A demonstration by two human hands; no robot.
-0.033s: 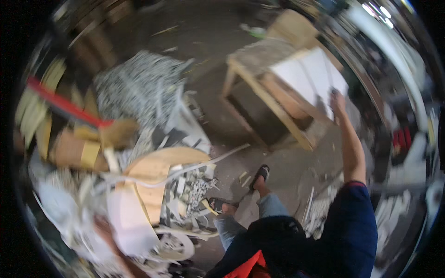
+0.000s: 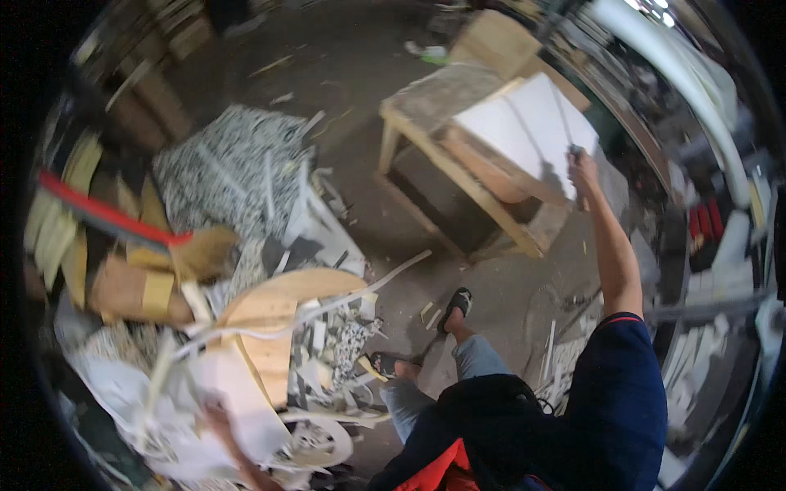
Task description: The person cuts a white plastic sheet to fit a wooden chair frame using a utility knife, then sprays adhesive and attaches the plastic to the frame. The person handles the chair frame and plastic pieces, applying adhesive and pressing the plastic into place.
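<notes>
My right hand (image 2: 583, 170) is closed around a tool with a long thin dark rod (image 2: 562, 106), which I cannot name more exactly. The rod points away from me over a white panel (image 2: 524, 123) on a wooden table (image 2: 454, 90), and its shadow falls on the panel. At the lower left my left hand (image 2: 216, 416) is smeared by motion, above a white sheet (image 2: 237, 385). Its fingers do not show clearly. A long pale strip (image 2: 327, 309) runs across the scrap near it; whether the hand touches the strip I cannot tell.
A round-edged wooden board (image 2: 270, 360) lies among offcuts (image 2: 352, 348) on the left. Beyond it are a speckled grey-white sheet (image 2: 237, 164), a red-handled broom (image 2: 115, 211) and cardboard (image 2: 123, 286). More white scraps (image 2: 565, 368) lie by my right side. My feet stand between.
My left hand has moved to the right over the white sheet. The pale strip's left end now hangs lower. My right hand stays by the panel while the whole view has shifted slightly.
</notes>
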